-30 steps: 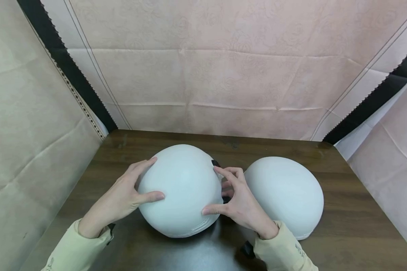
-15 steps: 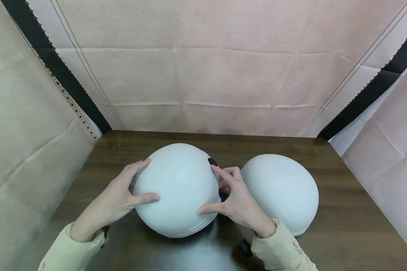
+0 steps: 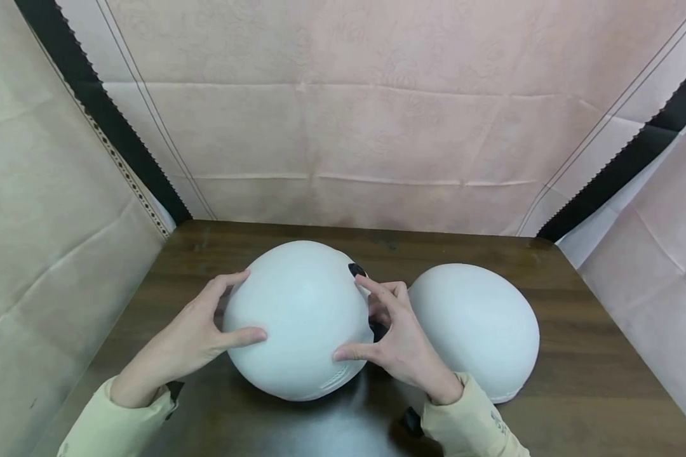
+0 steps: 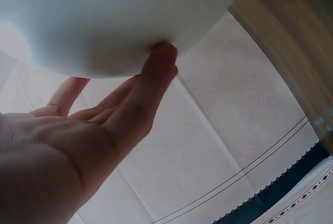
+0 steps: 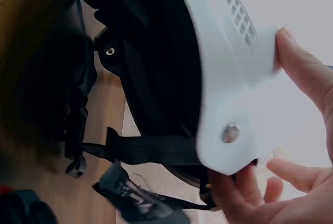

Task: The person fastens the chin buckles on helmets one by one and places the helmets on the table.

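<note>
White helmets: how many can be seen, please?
2: one helmet in the head view's lower middle, the other helmet to its right, partly behind a sleeve.

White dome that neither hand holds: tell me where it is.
In the head view, the white dome sits on the brown table, right of the helmet between left hand and right hand, partly behind the right sleeve.
</note>
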The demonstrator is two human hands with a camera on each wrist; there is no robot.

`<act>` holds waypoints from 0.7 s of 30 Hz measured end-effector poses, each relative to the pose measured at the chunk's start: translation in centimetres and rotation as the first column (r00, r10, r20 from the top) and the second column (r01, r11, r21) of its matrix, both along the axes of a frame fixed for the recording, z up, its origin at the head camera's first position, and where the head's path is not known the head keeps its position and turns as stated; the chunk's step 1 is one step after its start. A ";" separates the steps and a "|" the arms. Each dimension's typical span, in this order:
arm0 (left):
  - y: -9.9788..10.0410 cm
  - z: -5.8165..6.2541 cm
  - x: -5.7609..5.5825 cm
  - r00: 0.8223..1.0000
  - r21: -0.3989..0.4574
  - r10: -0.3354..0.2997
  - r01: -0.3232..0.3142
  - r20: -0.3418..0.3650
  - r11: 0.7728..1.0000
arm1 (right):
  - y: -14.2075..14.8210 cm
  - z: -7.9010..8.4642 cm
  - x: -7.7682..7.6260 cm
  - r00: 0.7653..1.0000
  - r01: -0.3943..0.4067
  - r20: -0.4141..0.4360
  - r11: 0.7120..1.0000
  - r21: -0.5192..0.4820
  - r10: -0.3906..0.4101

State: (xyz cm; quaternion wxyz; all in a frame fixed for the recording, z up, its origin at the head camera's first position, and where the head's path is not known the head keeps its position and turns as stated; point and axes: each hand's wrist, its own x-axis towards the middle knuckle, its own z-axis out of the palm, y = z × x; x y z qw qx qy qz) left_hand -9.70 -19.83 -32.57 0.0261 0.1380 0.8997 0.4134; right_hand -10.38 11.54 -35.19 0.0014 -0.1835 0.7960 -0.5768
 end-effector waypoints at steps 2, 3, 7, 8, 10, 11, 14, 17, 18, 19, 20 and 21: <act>0.0 0.1 0.1 1.000 0.004 -0.002 0.002 -0.006 1.000 | -0.1 0.1 0.1 1.000 -0.006 -0.013 1.000 -0.004 0.006; 0.0 0.1 0.1 1.000 -0.001 -0.004 0.004 -0.017 1.000 | -0.2 0.1 0.1 1.000 -0.010 -0.014 1.000 0.000 0.010; 0.2 0.2 0.0 0.997 -0.040 -0.006 0.003 -0.079 0.999 | -0.4 0.3 0.2 1.000 -0.004 -0.007 0.997 0.074 0.005; 0.2 0.3 0.0 0.995 -0.049 -0.009 0.004 -0.094 0.999 | -0.4 0.3 0.2 1.000 -0.004 -0.004 0.996 0.090 0.005; 0.2 0.4 -0.1 0.994 -0.058 -0.020 0.014 -0.112 0.998 | -0.4 0.2 0.2 1.000 -0.001 -0.006 0.994 0.113 0.002; 0.2 0.5 -0.1 0.993 -0.065 -0.028 0.020 -0.119 0.998 | -0.5 0.2 0.2 1.000 -0.003 -0.009 0.994 0.111 0.004; 0.3 0.7 -0.2 0.989 -0.089 -0.051 0.039 -0.140 0.995 | -0.5 0.2 0.3 1.000 -0.008 -0.017 0.997 0.076 0.009; 0.5 0.8 -0.2 0.988 -0.117 -0.058 0.041 -0.145 0.992 | -0.4 0.2 0.3 0.999 -0.011 -0.031 0.999 0.049 0.012; 0.5 0.9 -0.2 0.988 -0.123 -0.058 0.040 -0.146 0.992 | -0.5 0.2 0.3 0.999 -0.010 -0.037 0.999 0.047 0.012; 0.6 0.9 -0.3 0.987 -0.128 -0.058 0.038 -0.150 0.991 | -0.5 0.3 0.3 0.999 -0.009 -0.045 0.999 0.047 0.011; 0.7 1.0 -0.3 0.987 -0.131 -0.057 0.037 -0.153 0.991 | -0.5 0.3 0.3 0.999 -0.009 -0.052 0.999 0.045 0.012; 0.8 1.0 -0.3 0.986 -0.133 -0.056 0.035 -0.155 0.991 | -0.5 0.3 0.4 0.998 -0.009 -0.060 0.999 0.045 0.011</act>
